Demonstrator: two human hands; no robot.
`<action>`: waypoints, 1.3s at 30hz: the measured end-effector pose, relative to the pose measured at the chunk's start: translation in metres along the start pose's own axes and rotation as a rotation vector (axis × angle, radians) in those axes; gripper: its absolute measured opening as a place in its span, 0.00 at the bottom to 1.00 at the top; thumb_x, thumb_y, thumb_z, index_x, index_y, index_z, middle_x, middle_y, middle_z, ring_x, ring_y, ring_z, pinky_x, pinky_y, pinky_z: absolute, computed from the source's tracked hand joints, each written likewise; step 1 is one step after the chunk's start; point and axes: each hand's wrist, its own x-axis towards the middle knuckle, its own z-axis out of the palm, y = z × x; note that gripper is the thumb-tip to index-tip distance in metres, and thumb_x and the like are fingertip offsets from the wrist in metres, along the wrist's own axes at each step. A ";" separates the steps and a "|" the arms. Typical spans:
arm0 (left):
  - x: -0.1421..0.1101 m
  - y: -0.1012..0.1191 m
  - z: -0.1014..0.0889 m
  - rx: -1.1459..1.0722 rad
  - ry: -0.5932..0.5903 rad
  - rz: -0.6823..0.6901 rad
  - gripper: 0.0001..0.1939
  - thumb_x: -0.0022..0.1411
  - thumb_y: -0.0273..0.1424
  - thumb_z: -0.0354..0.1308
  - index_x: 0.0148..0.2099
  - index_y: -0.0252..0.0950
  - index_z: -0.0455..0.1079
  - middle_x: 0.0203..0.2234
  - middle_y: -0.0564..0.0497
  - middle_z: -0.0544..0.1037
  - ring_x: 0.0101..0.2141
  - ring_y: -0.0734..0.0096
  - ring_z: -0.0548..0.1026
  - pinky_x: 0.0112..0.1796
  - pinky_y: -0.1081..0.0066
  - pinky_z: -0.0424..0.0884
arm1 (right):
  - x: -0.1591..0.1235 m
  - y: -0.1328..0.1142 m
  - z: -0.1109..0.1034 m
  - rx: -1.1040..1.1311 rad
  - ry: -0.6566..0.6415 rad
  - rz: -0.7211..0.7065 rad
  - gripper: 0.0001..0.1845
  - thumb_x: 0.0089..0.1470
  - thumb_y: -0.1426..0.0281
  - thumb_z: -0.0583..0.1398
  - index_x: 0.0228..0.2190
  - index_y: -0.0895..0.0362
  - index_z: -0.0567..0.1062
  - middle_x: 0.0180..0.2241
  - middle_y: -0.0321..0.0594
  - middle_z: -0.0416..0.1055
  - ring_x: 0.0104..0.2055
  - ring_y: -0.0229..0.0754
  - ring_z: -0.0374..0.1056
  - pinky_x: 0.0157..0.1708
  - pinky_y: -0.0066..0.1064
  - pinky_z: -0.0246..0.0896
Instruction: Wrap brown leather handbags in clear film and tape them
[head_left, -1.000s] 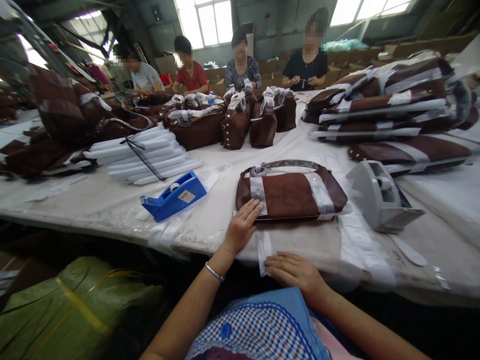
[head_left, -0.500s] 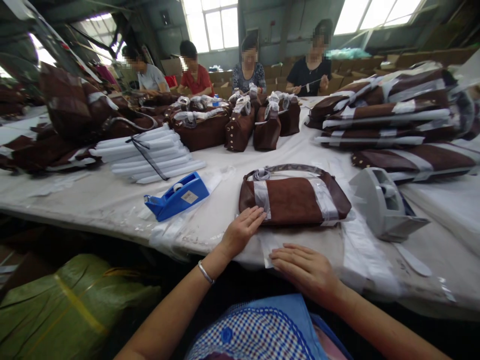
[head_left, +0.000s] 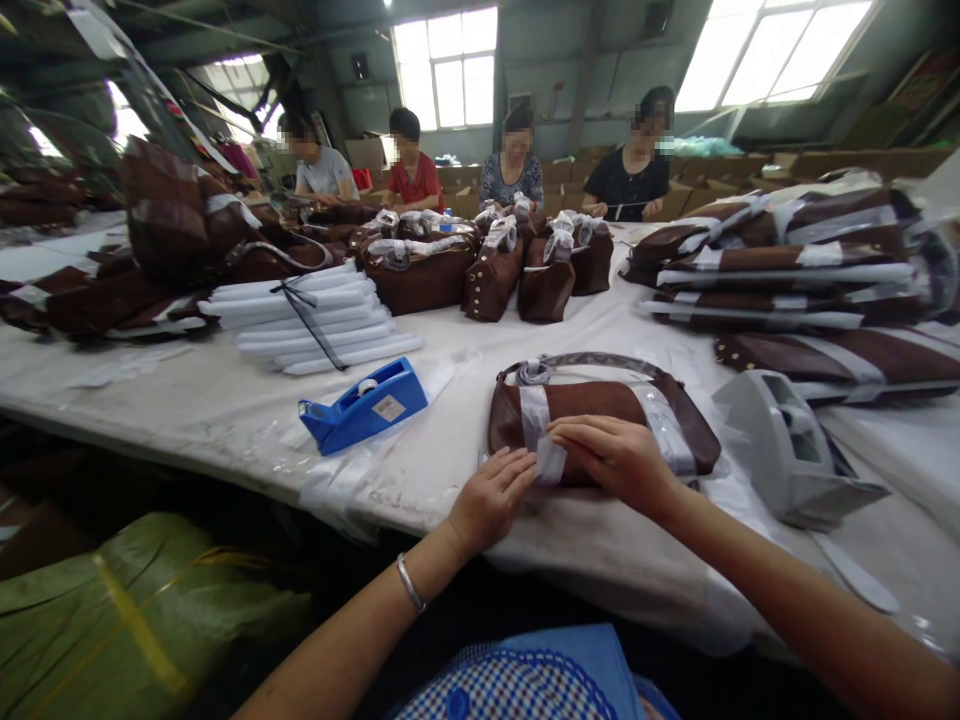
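Observation:
A brown handbag (head_left: 600, 405) with white wrapping bands lies flat on the white-covered table (head_left: 225, 400) in front of me. My left hand (head_left: 491, 497) rests with fingers stretched out at the bag's lower left corner, against the white paper strip (head_left: 546, 455). My right hand (head_left: 619, 455) lies on the bag's front, fingers pressing that strip onto the left band.
A blue tape dispenser (head_left: 365, 405) sits left of the bag and a grey one (head_left: 791, 450) to its right. Rolled white paper (head_left: 315, 315) lies behind. Brown bags are stacked at right (head_left: 787, 260) and stand mid-table (head_left: 487, 270). Several people sit at the far side. A green sack (head_left: 127, 620) lies below.
My right hand lifted from the table's front edge onto the bag, folding the white strip up over it. My left hand stayed at the bag's corner.

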 end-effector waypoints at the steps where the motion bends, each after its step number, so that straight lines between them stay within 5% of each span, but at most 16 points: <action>1: 0.001 0.003 -0.002 -0.050 -0.007 -0.047 0.21 0.65 0.24 0.54 0.60 0.34 0.65 0.55 0.43 0.74 0.60 0.61 0.68 0.62 0.55 0.66 | 0.003 0.005 0.003 -0.009 -0.004 0.013 0.09 0.65 0.69 0.58 0.42 0.53 0.79 0.43 0.38 0.80 0.44 0.42 0.76 0.48 0.33 0.72; 6: 0.011 0.022 -0.004 -0.157 0.078 -0.276 0.16 0.62 0.36 0.62 0.51 0.36 0.71 0.49 0.43 0.76 0.52 0.57 0.73 0.56 0.54 0.71 | 0.017 0.025 0.018 -0.065 -0.013 -0.001 0.08 0.65 0.68 0.58 0.41 0.52 0.79 0.42 0.36 0.80 0.43 0.42 0.76 0.51 0.37 0.69; 13: 0.021 0.033 0.011 -0.173 0.256 -0.511 0.05 0.67 0.30 0.58 0.42 0.39 0.75 0.43 0.46 0.76 0.46 0.62 0.74 0.47 0.60 0.75 | 0.023 0.044 0.035 -0.116 -0.050 -0.037 0.09 0.65 0.69 0.58 0.42 0.53 0.78 0.45 0.38 0.79 0.50 0.45 0.73 0.56 0.41 0.66; 27: 0.037 0.032 0.013 -0.028 0.236 -0.634 0.06 0.61 0.25 0.61 0.32 0.38 0.69 0.38 0.50 0.78 0.39 0.63 0.75 0.42 0.62 0.74 | 0.029 0.051 0.045 -0.245 -0.153 0.040 0.08 0.65 0.65 0.59 0.37 0.53 0.77 0.39 0.39 0.79 0.41 0.44 0.74 0.44 0.34 0.65; 31: 0.037 0.028 0.015 0.002 0.231 -0.671 0.07 0.60 0.26 0.62 0.41 0.40 0.69 0.38 0.51 0.77 0.38 0.65 0.76 0.38 0.65 0.76 | 0.029 0.050 0.047 -0.261 -0.154 0.057 0.08 0.65 0.65 0.59 0.36 0.53 0.76 0.37 0.38 0.78 0.40 0.43 0.73 0.42 0.33 0.64; 35: 0.036 0.027 0.018 0.093 0.265 -0.548 0.16 0.65 0.25 0.57 0.54 0.41 0.66 0.50 0.47 0.76 0.45 0.62 0.76 0.41 0.66 0.77 | 0.028 0.049 0.046 -0.247 -0.140 0.073 0.07 0.65 0.65 0.58 0.35 0.53 0.75 0.36 0.38 0.77 0.40 0.42 0.72 0.41 0.31 0.64; 39: 0.036 0.028 0.019 0.216 0.213 -0.438 0.14 0.66 0.24 0.56 0.52 0.43 0.71 0.53 0.48 0.75 0.42 0.62 0.76 0.38 0.66 0.78 | 0.028 0.047 0.048 -0.263 -0.097 0.109 0.04 0.64 0.67 0.59 0.36 0.53 0.73 0.37 0.39 0.77 0.39 0.43 0.73 0.39 0.32 0.66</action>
